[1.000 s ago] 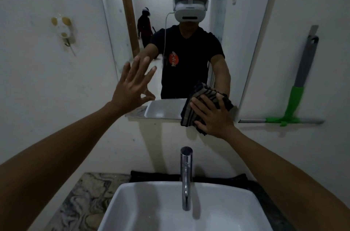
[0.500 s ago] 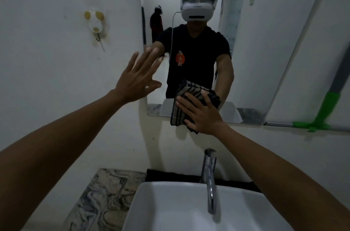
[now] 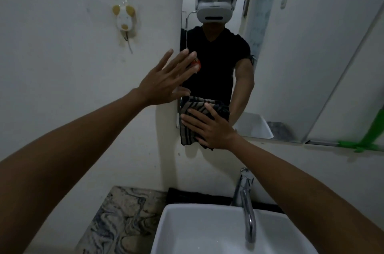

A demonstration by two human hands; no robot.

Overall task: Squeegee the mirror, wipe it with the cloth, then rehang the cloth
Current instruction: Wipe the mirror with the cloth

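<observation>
One cloth, dark with pale stripes, bunched, at the lower left corner of the mirror. Upper part lies against the glass; lower part hangs past the mirror's bottom edge over the white wall. The right hand lies flat on top of the cloth, fingers straight and spread, pressing it to the surface; cloth shows above and to the left of the fingers and below the palm. The left hand is raised just above and left of the cloth, fingers straight and fanned, holding nothing; fingertips overlap the mirror's left edge. Whether it touches the glass: cannot tell.

One squeegee, green, at the far right edge, its blade against the wall just past the mirror's lower right corner, well apart from both hands. One wall hook, white with yellow patches, left of the mirror. One basin below, with one chrome tap. Marbled counter left of basin.
</observation>
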